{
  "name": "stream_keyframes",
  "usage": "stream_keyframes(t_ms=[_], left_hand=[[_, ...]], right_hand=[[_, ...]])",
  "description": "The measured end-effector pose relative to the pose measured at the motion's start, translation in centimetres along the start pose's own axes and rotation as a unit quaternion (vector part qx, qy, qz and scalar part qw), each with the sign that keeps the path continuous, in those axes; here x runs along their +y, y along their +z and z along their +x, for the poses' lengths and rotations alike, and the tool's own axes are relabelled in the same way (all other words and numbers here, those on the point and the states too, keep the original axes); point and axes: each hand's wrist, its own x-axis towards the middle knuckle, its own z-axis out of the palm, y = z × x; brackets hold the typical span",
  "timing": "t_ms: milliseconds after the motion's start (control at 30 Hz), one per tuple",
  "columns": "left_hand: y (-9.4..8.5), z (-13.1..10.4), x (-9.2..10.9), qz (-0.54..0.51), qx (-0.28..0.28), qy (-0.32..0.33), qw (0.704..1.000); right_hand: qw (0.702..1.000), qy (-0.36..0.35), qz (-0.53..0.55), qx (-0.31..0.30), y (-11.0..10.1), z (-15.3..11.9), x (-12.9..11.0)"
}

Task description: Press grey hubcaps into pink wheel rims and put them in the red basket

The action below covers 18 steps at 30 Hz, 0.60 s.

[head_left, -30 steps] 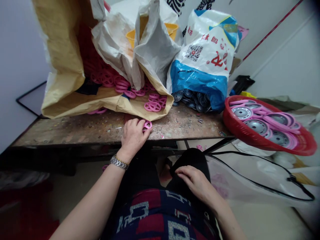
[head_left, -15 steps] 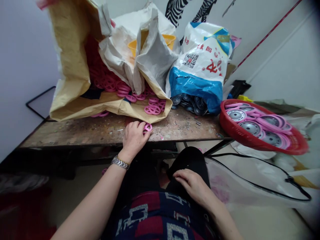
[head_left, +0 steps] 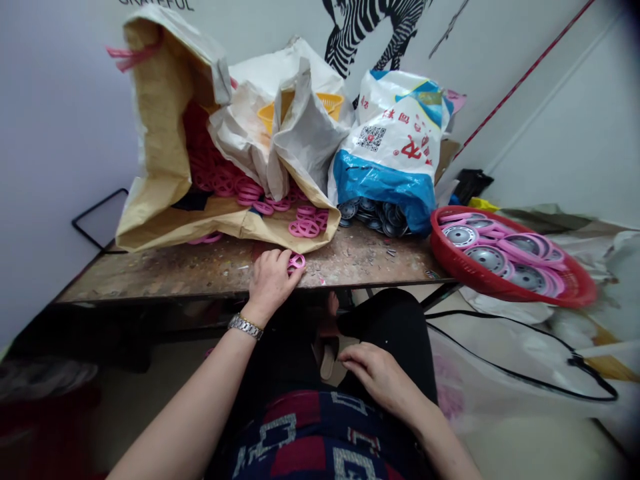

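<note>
On the front part of the worktable, my left hand (head_left: pixel 271 280) lies with its fingers curled over a pink spoked wheel (head_left: pixel 297 261), which shows partly between thumb and forefinger. The fingertips are hidden behind the hand. Just beyond it, a brown-lined paper sack (head_left: pixel 225 230) lies open toward me, with several more pink wheels (head_left: pixel 249 191) spilling to its lip. My right hand (head_left: pixel 375 370) rests low over my lap, apart from the table. Its fingers are bent and pressed together, and what they hold, if anything, is hidden.
A blue and white plastic bag (head_left: pixel 390 170) of grey wheel discs (head_left: pixel 373 215) stands behind the worktable's (head_left: pixel 150 273) right half. At the right is a red basket (head_left: pixel 505 293) with pink rings and silver discs. A yellow basket (head_left: pixel 266 117) shows among the white sacks.
The whole view has shifted slightly, showing more of the wall. My left hand stays at the pink wheel, and my right hand stays over my lap.
</note>
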Motion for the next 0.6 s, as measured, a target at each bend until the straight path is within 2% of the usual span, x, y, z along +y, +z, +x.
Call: stream_keyframes(t_ms=[233, 600], left_hand=[[-0.3, 0.0, 0.1, -0.002, 0.005, -0.001, 1.000], [-0.3, 0.3, 0.2, 0.010, -0.003, -0.005, 1.000]], right_hand=[[1.000, -0.011, 0.005, -0.004, -0.3, 0.9, 0.5], [0.996, -0.041, 0.082, -0.023, 0.0, 3.8, 4.2]])
